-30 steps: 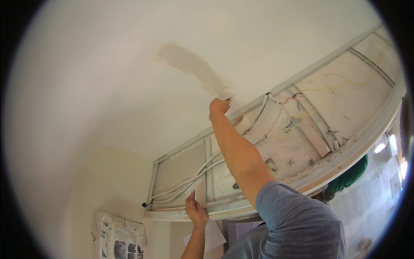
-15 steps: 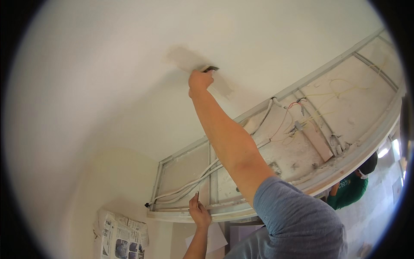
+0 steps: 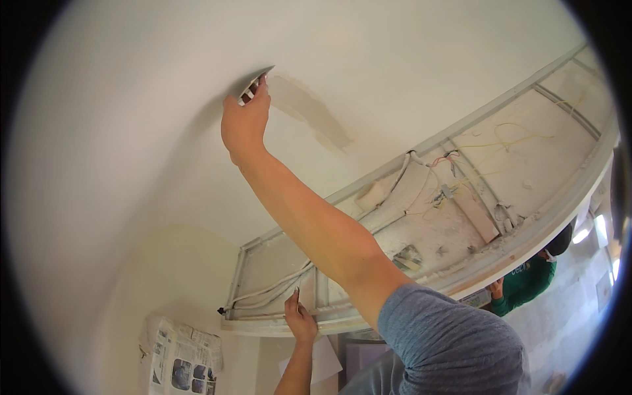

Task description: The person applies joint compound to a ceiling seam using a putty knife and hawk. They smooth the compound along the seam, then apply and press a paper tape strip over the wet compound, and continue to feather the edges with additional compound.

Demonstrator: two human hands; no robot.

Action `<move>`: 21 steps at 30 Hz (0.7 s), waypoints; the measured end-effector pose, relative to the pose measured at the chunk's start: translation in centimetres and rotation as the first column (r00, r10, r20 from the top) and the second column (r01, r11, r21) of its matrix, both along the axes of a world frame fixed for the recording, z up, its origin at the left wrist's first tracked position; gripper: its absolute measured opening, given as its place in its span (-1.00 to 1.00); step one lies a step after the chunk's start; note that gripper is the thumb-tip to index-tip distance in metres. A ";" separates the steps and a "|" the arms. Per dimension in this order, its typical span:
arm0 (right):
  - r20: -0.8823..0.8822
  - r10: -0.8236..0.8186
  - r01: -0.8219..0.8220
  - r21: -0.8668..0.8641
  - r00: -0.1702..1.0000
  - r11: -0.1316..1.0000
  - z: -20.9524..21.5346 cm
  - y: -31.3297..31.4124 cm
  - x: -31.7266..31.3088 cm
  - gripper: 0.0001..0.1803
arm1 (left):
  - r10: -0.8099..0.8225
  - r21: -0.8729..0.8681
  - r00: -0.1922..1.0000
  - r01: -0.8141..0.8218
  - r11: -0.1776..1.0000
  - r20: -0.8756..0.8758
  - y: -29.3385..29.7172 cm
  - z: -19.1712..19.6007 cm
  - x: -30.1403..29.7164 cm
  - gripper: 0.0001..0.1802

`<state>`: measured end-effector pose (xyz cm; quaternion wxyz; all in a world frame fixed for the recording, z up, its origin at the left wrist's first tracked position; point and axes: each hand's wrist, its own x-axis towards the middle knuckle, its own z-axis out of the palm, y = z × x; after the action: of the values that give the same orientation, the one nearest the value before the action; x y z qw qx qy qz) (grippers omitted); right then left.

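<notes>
My right hand (image 3: 245,125) is raised to the pale plastered surface, its fingers closed on a putty knife (image 3: 253,87). The knife's thin metal blade lies against the plaster, just left of a damp beige patch (image 3: 309,108) that runs down to the right. Most of the handle is hidden in my fingers. Lower down, my left hand (image 3: 301,319) is at the outer rim of a long curved ledge (image 3: 461,283), fingers curled at the rim and one fingertip pointing up.
Grey cables (image 3: 273,289), thin loose wires (image 3: 454,178) and a flat board strip (image 3: 479,220) lie in the metal-framed ledge. Newspaper sheeting (image 3: 181,359) covers something at the lower left. Below the ledge, at right, is a person in a green top (image 3: 526,283).
My right hand has moved the putty knife up and left across the plaster, off the damp patch, which is now uncovered. The left hand stays at the ledge's rim.
</notes>
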<state>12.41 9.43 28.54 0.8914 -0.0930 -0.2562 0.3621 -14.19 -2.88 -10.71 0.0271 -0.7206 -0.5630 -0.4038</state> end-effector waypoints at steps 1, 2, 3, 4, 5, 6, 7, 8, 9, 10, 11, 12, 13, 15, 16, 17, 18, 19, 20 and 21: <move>0.021 0.001 -0.002 0.032 1.000 0.999 -0.7 -0.5 -0.3 -0.05 | -0.001 0.000 1.000 0.001 1.000 0.018 0.1 -0.2 -0.2 -0.43; 0.046 0.023 -0.025 0.059 0.999 0.998 -1.5 -0.9 -0.5 -0.05 | -0.003 -0.009 1.000 0.003 1.000 0.023 0.2 -0.5 -0.5 -0.43; 0.079 0.086 -0.090 0.056 0.993 0.994 -2.6 -1.4 -0.6 -0.12 | -0.005 -0.009 0.999 0.006 1.000 0.036 0.4 -0.8 -0.8 -0.43; 0.112 0.175 -0.180 0.039 0.978 0.983 -4.1 -1.9 -0.8 -0.19 | -0.026 -0.004 0.998 0.026 1.000 0.049 0.6 -1.0 -1.1 -0.44; 0.140 0.257 -0.271 0.087 0.956 0.959 -5.9 -2.6 -1.2 -0.31 | -0.007 0.007 0.999 0.007 1.000 0.040 0.7 -1.2 -1.4 -0.46; 0.128 0.300 -0.299 -0.024 0.945 0.954 -7.7 -3.4 -1.6 -0.42 | -0.009 0.028 0.999 0.008 1.000 0.035 0.8 -1.2 -1.5 -0.49; 0.096 0.334 -0.335 -0.015 0.938 0.942 -9.7 -4.3 -2.1 -0.55 | -0.009 0.052 0.999 0.007 0.999 0.041 0.8 -1.2 -1.3 -0.51; 0.031 0.310 -0.308 -0.058 0.950 0.950 -11.6 -5.3 -2.6 -0.67 | -0.058 -0.013 0.959 0.064 0.998 0.279 0.7 -0.9 -1.0 -0.57; -0.051 0.352 -0.355 -0.076 0.935 0.932 -13.9 -6.5 -2.9 -0.68 | -0.078 -0.062 0.857 0.127 0.990 0.510 0.4 -0.4 -0.6 -0.63; -0.046 0.341 -0.342 -0.229 0.939 0.912 -16.2 -7.8 -3.3 -0.69 | 0.003 -0.150 0.685 0.156 0.976 0.729 0.1 0.4 0.2 -0.68; -0.065 0.392 -0.386 -0.381 0.918 0.840 -18.8 -9.1 -2.7 -0.67 | -0.060 -0.069 0.527 0.222 0.973 0.848 -0.4 1.2 1.3 -0.70; -0.141 0.415 -0.437 -0.359 0.899 0.825 -21.2 -10.5 -2.0 -0.68 | -0.032 -0.048 0.328 0.232 0.972 0.944 -1.4 2.3 2.5 -0.72; -0.248 0.471 -0.525 -0.243 0.847 0.816 -23.0 -11.7 -1.0 -0.69 | -0.064 0.034 0.103 0.275 0.961 0.993 -2.4 3.7 3.7 -0.73; -0.173 0.421 -0.455 -0.336 0.890 0.825 -25.1 -13.1 1.5 -0.71 | -0.005 0.019 -0.041 0.352 0.936 0.999 -4.4 6.8 6.2 -0.69; -0.087 0.339 -0.348 -0.316 0.937 0.882 -25.7 -13.9 2.2 -0.63 | -0.028 0.077 -0.124 0.408 0.910 0.992 -5.4 8.5 7.5 -0.67; -0.085 0.252 -0.265 -0.373 0.964 0.889 -26.0 -14.8 2.9 -0.55 | -0.008 0.059 -0.107 0.479 0.876 0.994 -6.3 10.0 8.7 -0.68; 0.103 0.196 -0.162 -0.277 0.975 0.947 -26.2 -15.8 3.7 -0.48 | -0.021 0.072 -0.098 0.549 0.833 0.995 -7.0 11.4 10.1 -0.69; 0.241 0.138 -0.086 -0.213 0.961 0.973 -26.4 -17.1 4.6 -0.40 | -0.051 0.102 -0.100 0.619 0.778 0.994 -7.6 12.5 11.4 -0.70; 0.374 0.055 -0.034 -0.064 0.926 0.997 -26.6 -18.4 5.1 -0.33 | -0.031 0.082 -0.092 0.627 0.775 0.995 -8.2 13.3 12.7 -0.70; 0.458 -0.032 0.074 -0.074 0.889 0.995 -26.6 -19.5 5.2 -0.30 | -0.040 0.095 -0.100 0.639 0.763 0.994 -8.4 13.9 14.0 -0.71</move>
<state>17.61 -10.07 1.89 0.8109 -0.2220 -0.4390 0.3169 -0.15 -11.32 3.21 -0.6363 -0.3344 -0.2710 -0.6402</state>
